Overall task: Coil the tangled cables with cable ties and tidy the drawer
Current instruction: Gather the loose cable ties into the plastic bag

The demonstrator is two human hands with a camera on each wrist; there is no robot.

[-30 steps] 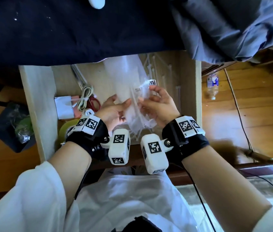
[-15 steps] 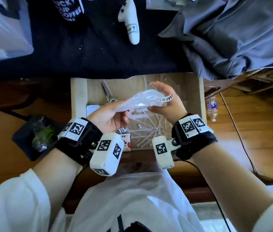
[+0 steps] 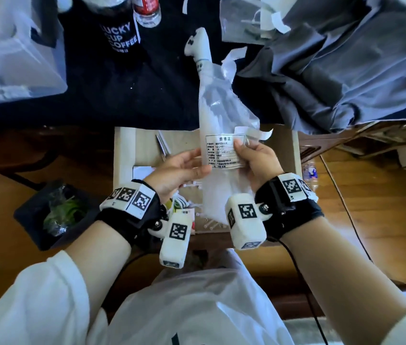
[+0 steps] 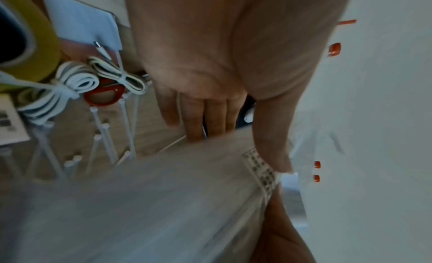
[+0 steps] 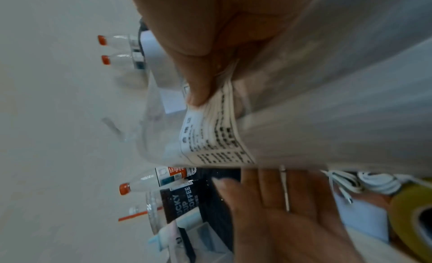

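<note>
Both hands hold a clear plastic bag (image 3: 222, 113) upright above the open wooden drawer (image 3: 122, 155). The bag's printed white label (image 3: 224, 150) faces me. My left hand (image 3: 198, 163) pinches the bag's left edge, thumb in front and fingers behind. My right hand (image 3: 240, 148) pinches the label's right side, thumb (image 5: 198, 93) pressed on it. Loose white cable ties (image 4: 105, 130) lie on the drawer floor. Two coiled white cables (image 4: 70, 84) sit beside red scissor handles (image 4: 103, 95) at the drawer's left.
A yellow tape roll (image 4: 35, 45) lies in the drawer's left corner. On the black tabletop beyond stand a coffee cup (image 3: 119, 38), a water bottle (image 3: 147, 11) and a white controller (image 3: 198, 46); grey cloth (image 3: 334, 70) is at right. A black bin (image 3: 57, 215) sits on the floor at left.
Both hands have lifted the bag out of the drawer and turned it upright, label toward me. The head view has tilted up, showing more of the tabletop.
</note>
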